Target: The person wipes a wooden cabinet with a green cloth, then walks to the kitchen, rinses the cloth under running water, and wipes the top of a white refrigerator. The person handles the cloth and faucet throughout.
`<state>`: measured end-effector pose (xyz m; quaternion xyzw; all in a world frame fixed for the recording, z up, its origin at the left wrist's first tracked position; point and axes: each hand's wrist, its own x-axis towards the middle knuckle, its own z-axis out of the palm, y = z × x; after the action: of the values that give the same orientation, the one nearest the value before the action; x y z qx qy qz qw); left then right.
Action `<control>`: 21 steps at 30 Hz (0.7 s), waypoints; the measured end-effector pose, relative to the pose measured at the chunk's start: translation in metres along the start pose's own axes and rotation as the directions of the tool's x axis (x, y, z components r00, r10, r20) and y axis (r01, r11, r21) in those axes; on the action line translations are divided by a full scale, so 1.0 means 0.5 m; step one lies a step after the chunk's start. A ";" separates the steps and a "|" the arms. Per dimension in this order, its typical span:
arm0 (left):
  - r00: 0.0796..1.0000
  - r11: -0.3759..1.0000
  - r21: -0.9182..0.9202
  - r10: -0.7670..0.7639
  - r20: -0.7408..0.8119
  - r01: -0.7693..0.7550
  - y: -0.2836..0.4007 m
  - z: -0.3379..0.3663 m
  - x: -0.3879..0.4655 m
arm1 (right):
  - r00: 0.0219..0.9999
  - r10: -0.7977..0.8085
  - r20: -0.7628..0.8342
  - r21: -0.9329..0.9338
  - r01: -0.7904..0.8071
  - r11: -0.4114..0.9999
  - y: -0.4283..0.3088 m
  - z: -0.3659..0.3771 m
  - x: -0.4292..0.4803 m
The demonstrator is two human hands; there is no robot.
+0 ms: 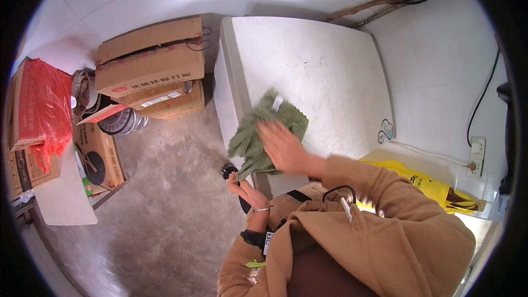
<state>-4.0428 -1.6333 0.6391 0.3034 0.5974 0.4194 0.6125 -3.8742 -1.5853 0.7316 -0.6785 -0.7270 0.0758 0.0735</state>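
Note:
A crumpled green cloth [270, 132] lies on the near left part of the white top of an appliance [317, 74], likely a chest freezer. My right hand [284, 148] rests flat over the cloth with fingers extended, slightly blurred; its thumb is hard to make out. A small white tag [278, 103] shows on the cloth beyond my fingertips. Lower down, my left hand [249, 194] pinches the cloth's near left corner, which hangs past the appliance's grey edge strip [237, 70].
Stacked cardboard boxes [152, 62] stand left of the appliance, beside a lidded bucket [119, 123]. Further left is a red plastic bag [49, 103] over a box. On the right are a yellow bag [425, 181] and a wall socket [477, 156] with a plugged-in cord. Concrete floor [173, 194] lies below.

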 end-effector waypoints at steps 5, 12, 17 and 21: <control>0.995 0.988 0.121 0.097 -0.006 -0.096 0.013 0.000 -0.006 | 0.928 0.120 -0.352 -0.243 -0.214 0.946 0.175 0.034 0.227; 0.987 0.906 0.396 0.161 0.013 -0.153 0.036 0.007 -0.013 | 0.909 0.416 -0.040 -0.061 -0.418 0.907 0.243 0.067 0.322; 0.980 0.830 0.524 0.191 0.057 -0.192 0.049 0.010 -0.015 | 0.963 0.235 -0.134 0.047 -0.231 0.972 0.416 0.003 0.262; 0.984 0.826 0.537 0.167 0.056 -0.171 0.048 0.011 -0.010 | 0.703 0.595 -0.389 0.029 -0.637 0.771 0.670 -0.078 0.063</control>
<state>-4.0406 -1.6258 0.6631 0.5164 0.6600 0.2857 0.4649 -3.5417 -1.5309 0.6994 -0.8866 -0.4328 -0.0748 0.1452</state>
